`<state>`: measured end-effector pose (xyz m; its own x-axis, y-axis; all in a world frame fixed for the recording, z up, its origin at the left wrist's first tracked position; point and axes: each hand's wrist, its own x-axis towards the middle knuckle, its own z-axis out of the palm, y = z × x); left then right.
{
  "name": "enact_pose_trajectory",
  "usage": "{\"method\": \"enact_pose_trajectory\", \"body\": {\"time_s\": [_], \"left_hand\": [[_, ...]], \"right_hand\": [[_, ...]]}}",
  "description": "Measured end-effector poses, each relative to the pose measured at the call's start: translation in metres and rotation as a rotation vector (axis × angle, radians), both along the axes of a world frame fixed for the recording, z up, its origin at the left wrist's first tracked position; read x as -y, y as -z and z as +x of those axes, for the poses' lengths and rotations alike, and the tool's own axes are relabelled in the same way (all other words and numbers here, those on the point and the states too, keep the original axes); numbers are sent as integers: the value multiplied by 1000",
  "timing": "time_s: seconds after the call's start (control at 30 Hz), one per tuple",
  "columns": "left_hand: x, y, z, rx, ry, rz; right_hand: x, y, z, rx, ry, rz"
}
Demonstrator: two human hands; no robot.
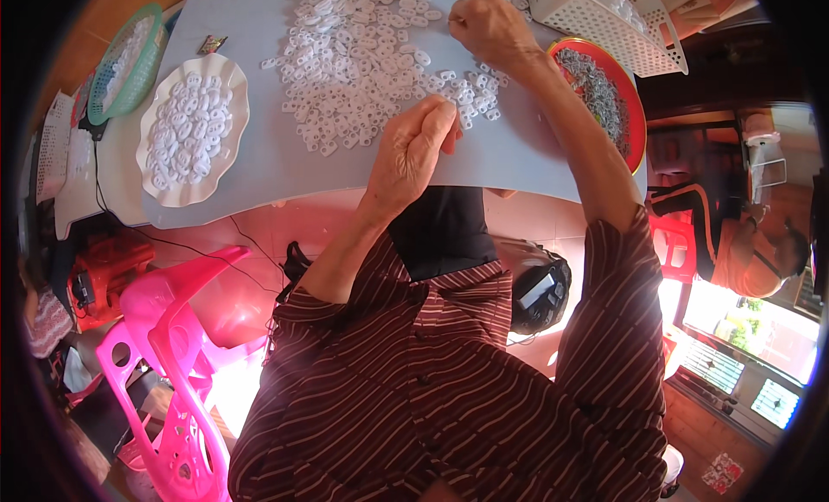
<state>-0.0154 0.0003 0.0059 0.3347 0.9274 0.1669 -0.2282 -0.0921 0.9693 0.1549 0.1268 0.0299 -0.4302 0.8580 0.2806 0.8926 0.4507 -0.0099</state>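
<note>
A wide heap of small white plastic pieces (345, 79) with holes in them covers the middle of the table. My left hand (413, 143) is closed at the near right edge of the heap, thumb pressed on curled fingers; what it holds, if anything, is hidden. Beside it lies a looser cluster of white pieces (473, 96). Farther off and to the right, my right hand (492, 28) is curled closed above the table; its fingertips hide whatever may be in them. By my right forearm stands a red tray (636, 113) filled with small silvery metal parts (596, 87).
A cream scalloped dish (237, 126) of white oval pieces stands left on the blue-grey table (268, 169), with a green basket (147, 70) beyond it. A white perforated basket (596, 31) is at far right. A pink chair (173, 329) stands left; another person (751, 251) sits right.
</note>
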Motion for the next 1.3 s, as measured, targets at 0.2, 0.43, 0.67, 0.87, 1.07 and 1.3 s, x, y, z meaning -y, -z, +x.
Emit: {"method": "enact_pose_trajectory", "body": {"time_s": [0.2, 0.43, 0.67, 0.87, 1.07, 1.3], "left_hand": [[-8, -2, -3, 212, 4, -249], [-15, -2, 8, 114, -106, 108], [-13, -7, 9, -96, -142, 197], [-16, -4, 14, -93, -126, 285], [-8, -9, 15, -437, -339, 555], [-8, -10, 15, -160, -112, 151]], "right_hand": [[59, -27, 4, -806, 25, -481], [104, -21, -2, -1109, -32, -613], [117, -5, 1, -1290, -20, -625], [120, -13, 2, -1289, 93, -537], [122, -8, -2, -1345, 74, -572], [127, -6, 0, -1552, 62, -565]]}}
